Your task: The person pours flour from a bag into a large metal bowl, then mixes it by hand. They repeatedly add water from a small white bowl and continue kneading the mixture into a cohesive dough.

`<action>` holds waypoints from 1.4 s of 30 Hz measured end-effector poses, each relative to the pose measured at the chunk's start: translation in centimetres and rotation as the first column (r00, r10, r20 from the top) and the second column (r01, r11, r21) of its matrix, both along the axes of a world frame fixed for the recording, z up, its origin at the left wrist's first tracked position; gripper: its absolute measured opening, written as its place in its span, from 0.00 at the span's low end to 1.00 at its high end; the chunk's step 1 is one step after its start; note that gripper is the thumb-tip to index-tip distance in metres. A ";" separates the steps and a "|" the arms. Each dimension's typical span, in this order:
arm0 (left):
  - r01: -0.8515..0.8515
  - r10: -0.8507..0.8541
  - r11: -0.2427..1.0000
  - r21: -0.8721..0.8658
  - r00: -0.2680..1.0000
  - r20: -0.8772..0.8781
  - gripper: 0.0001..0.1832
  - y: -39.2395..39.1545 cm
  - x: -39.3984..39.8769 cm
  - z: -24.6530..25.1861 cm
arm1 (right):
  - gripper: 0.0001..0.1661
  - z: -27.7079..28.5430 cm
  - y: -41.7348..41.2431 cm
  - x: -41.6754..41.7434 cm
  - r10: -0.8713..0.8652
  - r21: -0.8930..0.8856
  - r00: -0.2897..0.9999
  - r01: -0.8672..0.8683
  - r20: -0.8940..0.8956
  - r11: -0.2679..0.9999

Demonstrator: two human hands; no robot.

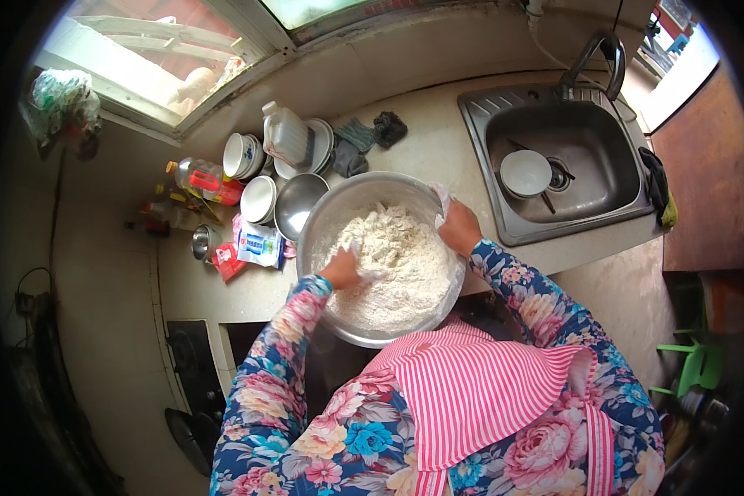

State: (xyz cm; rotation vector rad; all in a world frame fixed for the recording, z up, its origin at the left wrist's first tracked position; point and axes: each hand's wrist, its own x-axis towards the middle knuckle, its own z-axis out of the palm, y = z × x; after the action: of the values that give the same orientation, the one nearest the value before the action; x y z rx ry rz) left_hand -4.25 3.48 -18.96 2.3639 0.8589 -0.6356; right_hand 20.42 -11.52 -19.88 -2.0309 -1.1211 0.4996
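Note:
A large metal basin [315,217] sits at the counter's front edge, against my striped apron [483,397]. It holds a heap of pale flour [403,291], clumped and shaggy toward the far side. My left hand [342,270] reaches in over the left side, its thumb and fingers apart and touching the flour; motion blurs the fingertips. On the right, my right hand [459,226] grips the basin's rim, its fingers coated white with flour or dough.
A steel sink [589,211] with a white bowl [526,173] lies right. Left of the basin are a metal bowl [301,201], stacked white bowls [258,199], a plastic jug [287,136], a bottle [198,177] and packets [259,245]. Cloths [349,158] and a dark scrubber [389,129] lie behind.

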 end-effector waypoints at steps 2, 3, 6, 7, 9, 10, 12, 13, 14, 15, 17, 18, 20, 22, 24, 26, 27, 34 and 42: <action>0.003 0.001 0.993 0.120 1.000 -0.030 0.65 -3.1 1.4 -1.0 | 0.29 -0.4 0.1 0.0 -0.005 0.041 1.000 0.004 0.011 0.999; -0.026 0.023 0.991 0.133 0.999 0.028 0.62 -4.2 2.5 -1.4 | 0.27 -0.6 0.1 0.0 -0.005 -0.009 1.000 0.005 0.015 1.000; -0.084 0.054 0.992 0.098 0.960 0.276 0.38 -7.1 5.3 -1.7 | 0.21 -1.2 0.3 0.1 -0.006 -0.013 1.000 0.007 0.031 1.000; -0.092 0.045 0.991 0.095 0.910 0.413 0.31 -7.7 6.1 -1.6 | 0.19 -1.4 0.3 0.2 -0.004 -0.019 1.000 0.005 0.024 1.000; -0.060 0.041 0.998 0.033 0.912 0.409 0.21 -7.9 7.2 -1.3 | 0.18 -1.7 0.4 0.2 -0.001 -0.020 1.000 0.001 0.011 1.000; -0.057 0.017 0.994 0.089 0.918 0.397 0.15 -7.7 7.3 -1.1 | 0.18 -1.8 0.4 0.3 0.000 -0.014 1.000 0.000 0.007 1.000; 0.011 -0.037 0.998 0.069 0.921 0.388 0.15 -6.6 6.5 -0.7 | 0.18 -1.9 0.5 0.3 0.003 -0.004 1.000 -0.003 0.005 1.000; 0.052 -0.072 0.997 0.060 0.918 0.391 0.15 -5.7 5.6 -0.6 | 0.18 -1.9 0.5 0.3 0.002 0.002 1.000 -0.002 0.005 1.000; 0.053 -0.057 0.998 0.020 0.896 0.439 0.16 -4.5 4.8 -0.4 | 0.18 -1.7 0.5 0.3 -0.009 0.040 1.000 0.009 -0.003 0.999; 0.047 -0.042 0.999 0.003 0.860 0.509 0.20 -3.1 3.8 -0.2 | 0.20 -1.5 0.5 0.2 0.002 0.009 1.000 -0.002 0.010 1.000; 0.015 -0.050 0.990 0.137 0.966 0.255 0.21 0.8 2.1 0.4 | 0.23 -1.0 0.4 0.2 -0.010 0.026 1.000 0.009 0.010 1.000; 0.025 -0.014 0.999 -0.029 0.947 0.322 0.29 2.6 1.9 0.6 | 0.25 -0.7 0.3 0.1 -0.001 -0.008 1.000 0.001 0.015 1.000; 0.022 0.014 0.992 -0.123 0.957 0.288 0.43 4.8 2.2 1.1 | 0.30 -0.3 0.1 0.1 0.001 0.016 1.000 -0.001 0.011 1.000; -0.053 0.067 0.990 -0.132 0.992 0.104 0.49 4.9 4.2 1.1 | 0.32 -0.2 0.1 0.1 0.000 -0.013 1.000 0.000 0.006 1.000; -0.002 -0.001 1.000 -0.026 0.994 -0.108 0.56 2.0 7.9 0.1 | 0.33 -0.5 0.1 0.1 0.005 -0.018 1.000 -0.005 0.005 1.000; -0.030 0.028 0.999 -0.014 0.992 -0.121 0.54 -2.1 11.2 -1.3 | 0.33 -1.1 0.1 0.3 0.025 0.004 1.000 -0.025 -0.004 1.000; -0.110 0.111 0.994 0.011 0.988 -0.104 0.46 -3.8 11.7 -1.8 | 0.33 -1.3 0.2 0.3 0.024 -0.059 1.000 -0.024 0.007 0.998; 0.037 -0.070 0.997 0.072 0.841 0.537 0.20 -5.9 8.0 -1.6 | 0.32 -1.1 0.2 0.2 0.007 0.039 1.000 -0.007 0.007 0.999; 0.027 -0.036 0.999 0.039 0.967 0.252 0.36 1.8 0.8 0.4 | 0.33 -0.1 0.3 0.3 0.043 -0.084 0.999 -0.044 -0.014 0.995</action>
State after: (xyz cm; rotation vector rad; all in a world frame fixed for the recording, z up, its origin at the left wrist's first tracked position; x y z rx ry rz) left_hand -3.45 5.25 -18.55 2.4276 0.7250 -0.3226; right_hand 20.73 -11.27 -20.00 -2.0762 -1.1568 0.5902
